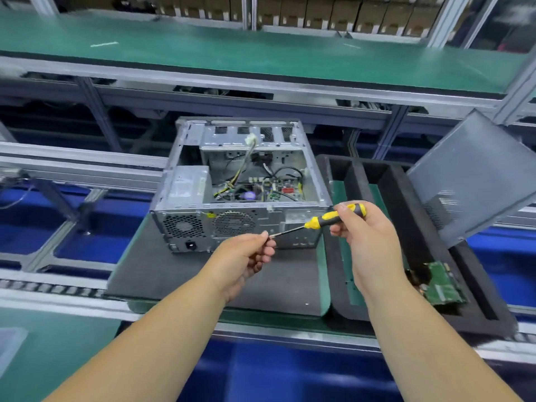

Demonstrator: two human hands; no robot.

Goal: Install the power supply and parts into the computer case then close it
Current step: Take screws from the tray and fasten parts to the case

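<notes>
open silver metal computer case [240,187] sits at the far edge of my dark grey foam pad [179,274]; near half of the pad bare. grey side panel [475,181] leans over the black foam tray [406,216] to the right. my right hand [368,236] grips the yellow-and-black screwdriver [333,217] handle, left hand [246,256] pinches its tip, both just before the case's rear face.
</notes>
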